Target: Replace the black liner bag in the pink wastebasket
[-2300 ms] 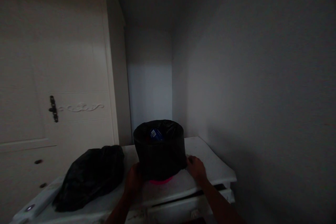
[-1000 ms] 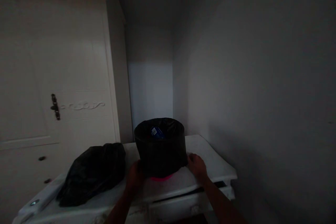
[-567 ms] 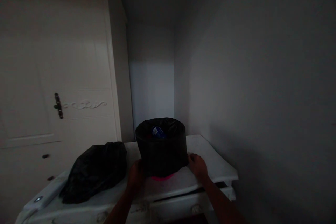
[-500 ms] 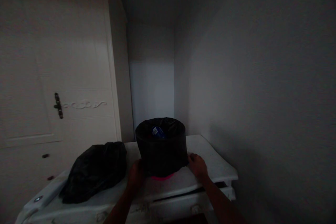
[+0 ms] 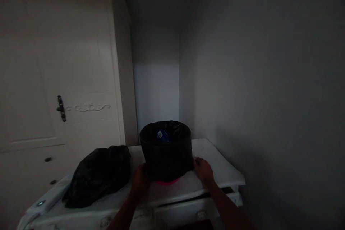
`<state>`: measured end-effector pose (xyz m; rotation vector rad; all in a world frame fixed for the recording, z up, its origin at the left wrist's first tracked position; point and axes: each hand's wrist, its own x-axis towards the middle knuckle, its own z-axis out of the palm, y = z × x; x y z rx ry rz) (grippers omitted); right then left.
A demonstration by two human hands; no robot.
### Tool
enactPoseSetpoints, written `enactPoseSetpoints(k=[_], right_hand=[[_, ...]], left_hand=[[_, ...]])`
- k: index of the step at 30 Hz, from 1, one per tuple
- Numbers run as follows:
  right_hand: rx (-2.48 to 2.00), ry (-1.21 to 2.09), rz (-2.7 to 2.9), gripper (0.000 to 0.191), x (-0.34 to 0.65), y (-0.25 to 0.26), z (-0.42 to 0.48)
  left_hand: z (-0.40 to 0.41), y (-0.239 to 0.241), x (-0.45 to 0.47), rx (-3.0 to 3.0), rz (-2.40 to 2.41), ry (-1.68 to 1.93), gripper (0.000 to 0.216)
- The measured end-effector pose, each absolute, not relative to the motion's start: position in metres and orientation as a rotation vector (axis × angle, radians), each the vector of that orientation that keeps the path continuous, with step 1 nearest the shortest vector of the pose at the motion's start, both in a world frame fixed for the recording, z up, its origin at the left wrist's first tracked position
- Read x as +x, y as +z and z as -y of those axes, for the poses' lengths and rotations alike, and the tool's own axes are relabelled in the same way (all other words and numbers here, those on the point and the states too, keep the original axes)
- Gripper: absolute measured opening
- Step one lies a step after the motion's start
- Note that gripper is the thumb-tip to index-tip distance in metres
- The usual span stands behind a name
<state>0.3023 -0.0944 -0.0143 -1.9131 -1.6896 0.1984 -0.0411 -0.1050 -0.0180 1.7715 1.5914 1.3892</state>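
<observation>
A round pink bin (image 5: pixel 166 154) lined with a black bag stands on a white cabinet top (image 5: pixel 215 172). A blue item (image 5: pixel 161 135) shows inside its mouth. My left hand (image 5: pixel 139 182) grips the bin's lower left side, and my right hand (image 5: pixel 203 170) holds its lower right side. The fingers of both hands curl against the liner. The room is very dim.
A filled black rubbish bag (image 5: pixel 98 174) lies on the cabinet top to the left of the bin. A white wardrobe door with a dark handle (image 5: pixel 61 108) stands at the left. Plain walls close in behind and on the right.
Both hands have stayed on the bin's sides. The view has shifted a little to the left; the bin has not visibly moved.
</observation>
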Motion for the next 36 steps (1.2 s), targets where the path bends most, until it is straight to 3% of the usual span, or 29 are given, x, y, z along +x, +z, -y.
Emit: enactPoseSetpoints(k=[11,36], right_hand=[[-1.897,0.195,1.685,0.043,0.3014,-0.0120,0.0966],[-1.901,0.195,1.676,0.041,0.3040,-0.0188,0.0916]], left_hand=[[0.1033,-0.0191,-0.0431,1.756,-1.572,1.399,0.034],[0.1003,-0.0256,-0.0452,1.707,-1.589,1.458,0.046]])
